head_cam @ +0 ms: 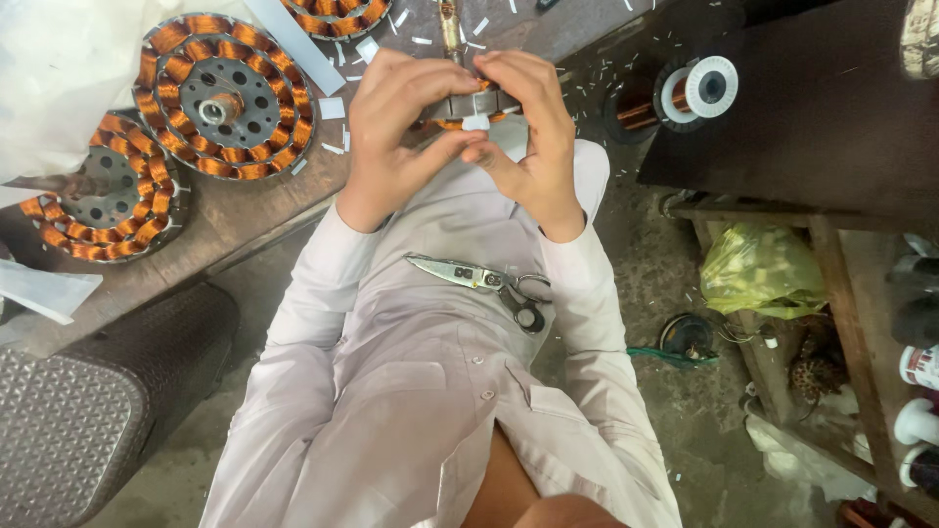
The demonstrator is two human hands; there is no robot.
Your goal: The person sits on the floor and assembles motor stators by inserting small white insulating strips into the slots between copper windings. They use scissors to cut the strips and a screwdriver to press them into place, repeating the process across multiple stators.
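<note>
Both hands (469, 122) curled on stator (468, 104), pinching white slip (475, 122), seemingly paper.

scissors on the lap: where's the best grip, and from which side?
Take the metal scissors at the dark looped handles, which point toward the person's right hand. They lie flat and closed on the pale shirt, blades tapering toward the left arm, so a grip from above on the right side likely meets the loops first and stays off the pointed tip. Both hands are now on the copper-wound stator.

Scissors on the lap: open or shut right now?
Shut. The scissors lie flat on the pale garment, blades together in one point, with neither the left hand nor right hand touching them.
</note>
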